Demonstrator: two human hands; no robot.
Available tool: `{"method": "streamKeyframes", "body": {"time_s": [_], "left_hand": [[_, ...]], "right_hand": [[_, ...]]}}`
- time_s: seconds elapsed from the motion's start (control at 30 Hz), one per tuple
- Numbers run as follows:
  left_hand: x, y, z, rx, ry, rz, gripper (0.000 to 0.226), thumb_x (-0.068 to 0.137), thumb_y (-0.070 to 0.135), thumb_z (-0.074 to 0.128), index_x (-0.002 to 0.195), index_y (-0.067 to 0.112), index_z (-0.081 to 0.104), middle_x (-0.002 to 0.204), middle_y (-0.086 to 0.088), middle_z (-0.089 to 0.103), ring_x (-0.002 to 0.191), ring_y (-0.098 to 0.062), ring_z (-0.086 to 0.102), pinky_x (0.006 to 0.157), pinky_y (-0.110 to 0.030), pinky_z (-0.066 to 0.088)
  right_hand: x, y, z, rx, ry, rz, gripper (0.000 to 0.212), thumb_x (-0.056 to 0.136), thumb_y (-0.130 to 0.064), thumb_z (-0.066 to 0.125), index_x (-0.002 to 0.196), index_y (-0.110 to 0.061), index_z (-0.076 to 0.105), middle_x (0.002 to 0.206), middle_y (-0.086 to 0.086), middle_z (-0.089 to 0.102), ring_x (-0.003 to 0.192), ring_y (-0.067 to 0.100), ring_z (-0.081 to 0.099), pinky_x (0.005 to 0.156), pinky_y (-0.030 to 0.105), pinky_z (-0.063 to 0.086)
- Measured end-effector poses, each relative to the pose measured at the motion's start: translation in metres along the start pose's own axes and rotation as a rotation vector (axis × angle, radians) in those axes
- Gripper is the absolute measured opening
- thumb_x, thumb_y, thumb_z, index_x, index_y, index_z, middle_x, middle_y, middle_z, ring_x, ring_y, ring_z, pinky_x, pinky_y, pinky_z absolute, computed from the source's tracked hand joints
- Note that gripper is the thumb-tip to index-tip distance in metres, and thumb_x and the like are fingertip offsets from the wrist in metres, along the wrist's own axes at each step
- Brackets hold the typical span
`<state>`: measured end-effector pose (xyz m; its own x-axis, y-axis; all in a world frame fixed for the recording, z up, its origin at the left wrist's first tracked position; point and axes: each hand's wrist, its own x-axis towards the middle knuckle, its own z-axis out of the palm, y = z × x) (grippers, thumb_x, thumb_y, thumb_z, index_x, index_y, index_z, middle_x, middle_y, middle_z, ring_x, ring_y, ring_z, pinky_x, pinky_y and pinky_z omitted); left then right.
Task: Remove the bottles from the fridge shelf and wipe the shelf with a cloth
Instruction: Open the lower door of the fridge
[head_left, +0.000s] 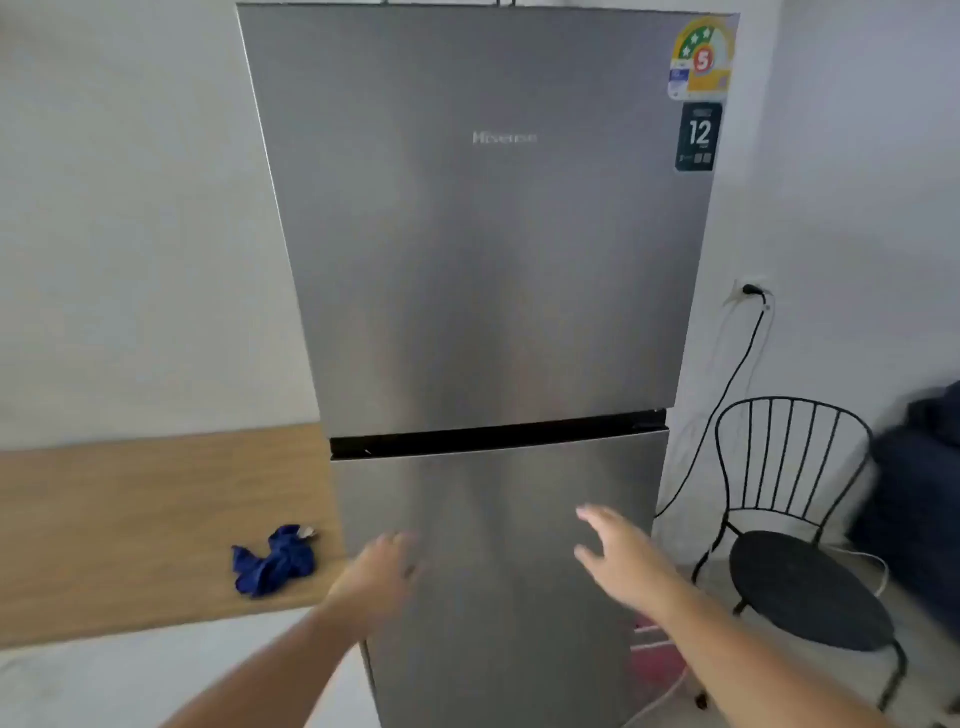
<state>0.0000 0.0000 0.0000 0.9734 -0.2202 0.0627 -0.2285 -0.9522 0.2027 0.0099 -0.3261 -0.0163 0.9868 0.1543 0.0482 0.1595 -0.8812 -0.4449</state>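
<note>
Both doors of the fridge (488, 312) are closed, hiding shelf and bottles. The left hand (382, 574) and right hand (618, 558) are reaching toward the lower door, fingers spread, empty. The cloth (275, 561), lying crumpled on the worktop (130, 519), looks soft and light, graspable anywhere.
</note>
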Motion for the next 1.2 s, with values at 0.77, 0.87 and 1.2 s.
{"method": "streamKeyframes", "body": {"time_s": [0.77,0.87,1.2], "left_hand": [[0.051,-0.048,0.009,0.177,0.129,-0.042,0.081,0.101,0.03,0.04,0.161,0.004,-0.007,0.172,-0.008,-0.002,0.158,-0.019,-0.003,0.128,-0.034,0.0],[0.04,-0.06,0.014,0.204,0.163,-0.017,0.08,0.1,0.026,0.038,0.161,0.006,-0.01,0.171,-0.007,-0.009,0.157,-0.018,-0.012,0.127,-0.033,-0.007],[0.009,-0.11,-0.008,0.196,0.22,0.011,0.073,0.106,0.043,0.024,0.162,0.009,-0.006,0.172,-0.004,-0.005,0.158,-0.017,-0.009,0.128,-0.036,0.0]], "right_hand": [[0.137,-0.168,0.064,-0.262,0.017,-0.266,0.08,0.089,-0.04,0.066,0.154,-0.011,0.029,0.148,0.007,0.041,0.142,0.03,0.036,0.126,0.038,0.019],[0.142,-0.171,0.07,-0.203,0.07,-0.224,0.068,0.082,-0.043,0.071,0.139,-0.016,0.045,0.133,0.004,0.047,0.127,0.028,0.045,0.118,0.037,0.03],[0.138,-0.194,0.063,-0.046,0.082,-0.05,0.038,0.096,-0.033,0.044,0.128,-0.015,0.056,0.127,0.002,0.052,0.124,0.026,0.044,0.107,0.036,0.035]]}}
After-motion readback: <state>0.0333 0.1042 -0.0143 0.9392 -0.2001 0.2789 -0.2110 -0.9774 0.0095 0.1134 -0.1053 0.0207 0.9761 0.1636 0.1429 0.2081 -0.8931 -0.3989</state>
